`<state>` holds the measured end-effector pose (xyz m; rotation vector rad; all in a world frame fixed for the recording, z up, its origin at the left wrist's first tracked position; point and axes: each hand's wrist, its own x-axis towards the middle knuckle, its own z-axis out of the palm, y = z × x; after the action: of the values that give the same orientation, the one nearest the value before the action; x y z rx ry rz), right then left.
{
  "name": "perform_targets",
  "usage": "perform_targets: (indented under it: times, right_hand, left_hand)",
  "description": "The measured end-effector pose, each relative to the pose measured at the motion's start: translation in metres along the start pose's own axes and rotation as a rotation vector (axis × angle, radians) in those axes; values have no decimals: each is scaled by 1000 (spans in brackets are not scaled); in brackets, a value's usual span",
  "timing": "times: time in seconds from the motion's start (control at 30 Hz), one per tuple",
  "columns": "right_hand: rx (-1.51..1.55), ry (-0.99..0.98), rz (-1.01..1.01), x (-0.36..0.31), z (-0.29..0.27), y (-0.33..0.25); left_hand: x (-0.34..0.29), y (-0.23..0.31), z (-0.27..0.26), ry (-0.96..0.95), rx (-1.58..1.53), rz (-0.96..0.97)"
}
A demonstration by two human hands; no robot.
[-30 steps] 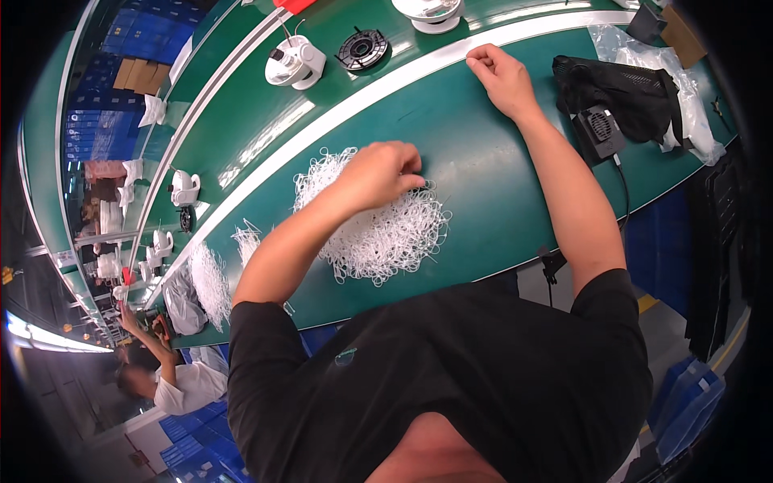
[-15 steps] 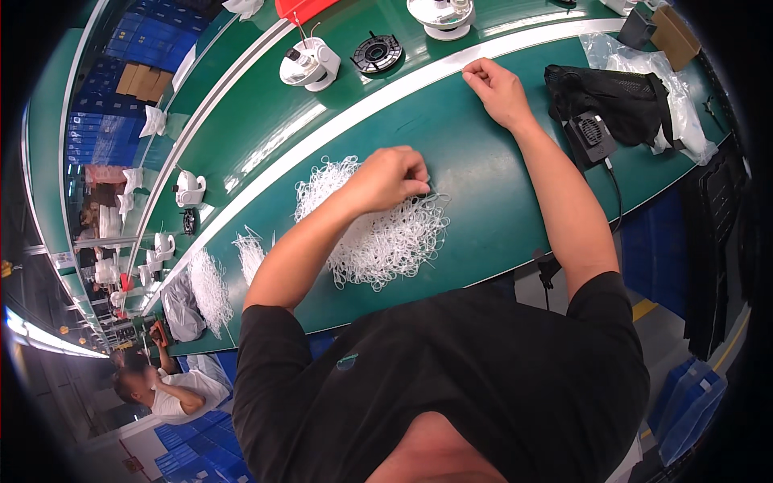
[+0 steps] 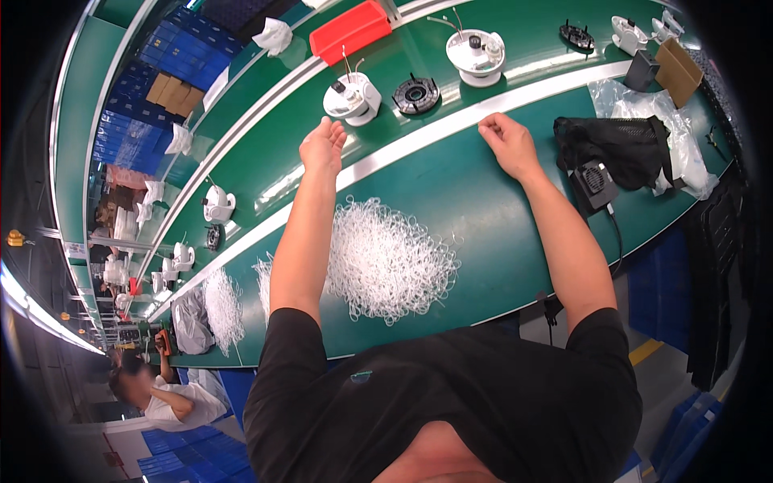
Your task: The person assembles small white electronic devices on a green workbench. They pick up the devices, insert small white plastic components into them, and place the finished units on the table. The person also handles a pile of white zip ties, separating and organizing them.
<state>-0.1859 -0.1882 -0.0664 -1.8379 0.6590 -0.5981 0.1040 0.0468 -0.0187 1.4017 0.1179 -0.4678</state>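
My left hand (image 3: 322, 147) is raised at the near edge of the green belt, just below a white round device (image 3: 352, 98) with thin wires standing up from it. Its fingers stretch upward, slightly apart, and nothing shows in them. Over the white rail (image 3: 439, 129) my right hand (image 3: 510, 146) has its fingers curled and the thumb against them; whatever they may hold is too small to see. A large heap of white looped cord ties (image 3: 390, 262) lies on the green table between my forearms.
A black round part (image 3: 417, 95), a second white device (image 3: 477, 58) and a red bin (image 3: 350, 32) stand beyond the rail. On the right lie a black mesh bag (image 3: 608, 141), a small fan-like device (image 3: 594, 181) and clear plastic. Another person (image 3: 173, 398) sits far left.
My left hand has left the heap of ties and moved up and left to the white device. My right hand stays curled near the rail. The view has shifted, showing more of the belt.
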Motion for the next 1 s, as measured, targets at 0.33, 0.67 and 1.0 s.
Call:
perform_targets:
  times: [0.33, 0.67, 1.0]
  right_hand:
    - [8, 32, -25, -1, -5, -6]
    - [119, -107, -57, 2, 5, -60]
    - [88, -154, -194, -7, 7, -87]
  left_hand:
    - [39, -17, 47, 11, 111, -92]
    - [-107, -6, 45, -414, 380, -128]
    - [-184, -22, 45, -577, 539, -227]
